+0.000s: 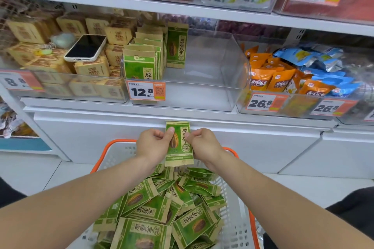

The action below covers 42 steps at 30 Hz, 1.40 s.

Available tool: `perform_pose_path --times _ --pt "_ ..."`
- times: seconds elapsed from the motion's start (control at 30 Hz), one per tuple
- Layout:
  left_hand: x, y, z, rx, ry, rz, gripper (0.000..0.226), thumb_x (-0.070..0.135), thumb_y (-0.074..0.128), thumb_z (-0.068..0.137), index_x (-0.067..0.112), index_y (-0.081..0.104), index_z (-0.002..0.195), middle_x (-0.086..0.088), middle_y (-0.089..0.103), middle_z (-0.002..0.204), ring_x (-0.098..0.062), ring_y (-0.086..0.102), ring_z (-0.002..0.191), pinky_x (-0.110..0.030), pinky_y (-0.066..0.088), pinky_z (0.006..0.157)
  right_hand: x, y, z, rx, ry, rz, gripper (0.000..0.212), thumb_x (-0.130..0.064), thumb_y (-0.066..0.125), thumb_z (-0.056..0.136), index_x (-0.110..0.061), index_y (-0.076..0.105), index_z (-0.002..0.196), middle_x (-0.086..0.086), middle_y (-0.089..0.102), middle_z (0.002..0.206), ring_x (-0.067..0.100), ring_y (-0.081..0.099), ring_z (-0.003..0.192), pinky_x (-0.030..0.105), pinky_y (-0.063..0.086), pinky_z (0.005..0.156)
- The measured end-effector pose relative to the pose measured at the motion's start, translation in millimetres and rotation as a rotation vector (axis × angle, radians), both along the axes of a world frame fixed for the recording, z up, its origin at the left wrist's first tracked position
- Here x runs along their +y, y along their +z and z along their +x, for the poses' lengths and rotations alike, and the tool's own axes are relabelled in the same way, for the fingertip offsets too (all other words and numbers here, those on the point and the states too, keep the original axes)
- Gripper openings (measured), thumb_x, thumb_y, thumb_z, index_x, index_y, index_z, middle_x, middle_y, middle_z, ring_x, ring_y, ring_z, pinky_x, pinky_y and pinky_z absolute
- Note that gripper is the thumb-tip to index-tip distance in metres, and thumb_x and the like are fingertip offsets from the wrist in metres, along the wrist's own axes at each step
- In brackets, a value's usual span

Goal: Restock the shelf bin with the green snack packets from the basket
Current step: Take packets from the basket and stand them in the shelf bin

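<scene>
Head view: left grip (pixel 153 143) and right grip (pixel 204 143) each pinch one green packet (pixel 179 145) by thumb and curled fingers, one grip on either side edge. Packet upright, between the grips, above the far end of the basket (pixel 119 142). Loose heap of packets (pixel 162 208) lies in the basket below. Shelf bin (pixel 212 66) higher up; row of packets (pixel 141 62) stands at its left side.
</scene>
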<state>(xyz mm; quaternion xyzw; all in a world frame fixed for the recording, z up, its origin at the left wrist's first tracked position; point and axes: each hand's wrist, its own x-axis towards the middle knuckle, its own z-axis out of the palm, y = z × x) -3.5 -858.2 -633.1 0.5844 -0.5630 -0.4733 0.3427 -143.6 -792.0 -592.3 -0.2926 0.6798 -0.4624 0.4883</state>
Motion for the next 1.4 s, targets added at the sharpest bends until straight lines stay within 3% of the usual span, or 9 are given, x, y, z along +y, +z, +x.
perform_pose_path --times 0.1,0.23,0.4,0.5,0.67,0.87,1.13,1.23,1.4 --pt "6 8 3 -0.063 0.085 0.000 0.047 0.052 0.075 0.094 0.011 0.076 0.070 0.000 0.072 0.065 -0.017 0.067 0.064 -0.027 0.043 0.057 1 -6 6 -0.041 -0.037 0.015 0.013 -0.017 0.059 0.106 -0.013 0.049 0.112 0.015 0.075 0.100 0.024 0.075 0.081 0.041 0.063 0.070" --pt "11 14 4 0.005 0.076 0.043 0.045 0.044 0.077 0.095 0.011 0.074 0.064 0.002 0.068 0.056 -0.016 0.063 0.053 -0.025 0.043 0.052 3 -9 6 -0.076 -0.011 0.020 0.019 -0.014 0.059 0.106 -0.015 0.043 0.117 0.018 0.074 0.106 0.026 0.076 0.085 0.044 0.064 0.074" --pt "9 13 8 0.100 0.019 0.122 0.033 0.033 0.078 0.096 0.004 0.075 0.081 -0.009 0.077 0.075 -0.028 0.074 0.071 -0.037 0.062 0.066 4 -14 8 -0.069 0.011 0.064 0.032 -0.013 0.062 0.101 -0.017 0.039 0.122 0.016 0.073 0.112 0.028 0.077 0.094 0.054 0.064 0.083" --pt "8 15 8 0.144 -0.053 0.110 0.019 0.023 0.076 0.098 0.007 0.069 0.091 -0.009 0.075 0.083 -0.023 0.070 0.073 -0.031 0.057 0.061 5 -13 8 -0.097 0.015 0.081 0.042 -0.006 0.063 0.097 -0.018 0.038 0.128 0.015 0.072 0.115 0.029 0.077 0.096 0.052 0.064 0.079" --pt "8 19 8 0.238 -0.098 0.140 0.019 0.025 0.075 0.099 0.009 0.070 0.108 -0.012 0.077 0.098 -0.022 0.074 0.082 -0.037 0.062 0.071 6 -9 4 -0.115 0.068 0.046 0.024 0.002 0.055 0.099 -0.013 0.055 0.118 0.017 0.074 0.114 0.033 0.076 0.099 0.053 0.064 0.083" --pt "7 30 6 0.301 -0.039 0.140 0.020 0.030 0.073 0.100 0.013 0.070 0.110 -0.002 0.080 0.093 -0.009 0.076 0.073 -0.022 0.057 0.058 3 -1 4 -0.098 0.061 -0.031 0.026 0.000 0.056 0.100 -0.010 0.052 0.123 0.016 0.074 0.112 0.030 0.076 0.096 0.048 0.065 0.081" --pt "7 56 2 0.331 -0.070 0.204 0.005 0.012 0.069 0.099 0.008 0.073 0.100 -0.003 0.076 0.084 -0.015 0.067 0.071 -0.027 0.046 0.066 8 11 3 0.146 0.097 -0.149 0.030 -0.008 0.058 0.087 -0.020 0.057 0.115 0.012 0.076 0.100 0.031 0.074 0.087 0.048 0.061 0.073" --pt "7 67 0 0.306 -0.114 0.064 0.012 0.007 0.066 0.101 0.010 0.066 0.089 0.000 0.068 0.078 -0.011 0.059 0.068 -0.023 0.045 0.060 8 13 4 0.335 0.094 -0.258 0.029 -0.024 0.058 0.087 -0.033 0.053 0.113 0.001 0.072 0.098 0.021 0.068 0.082 0.038 0.052 0.067" --pt "0 88 1 0.014 -0.262 -0.553 0.011 0.019 0.059 0.106 0.018 0.060 0.095 0.007 0.063 0.082 -0.006 0.058 0.076 -0.025 0.045 0.069 2 37 4 0.418 -0.032 -0.473 0.018 -0.027 0.063 0.094 -0.032 0.050 0.106 -0.005 0.072 0.090 0.020 0.070 0.079 0.047 0.058 0.068"
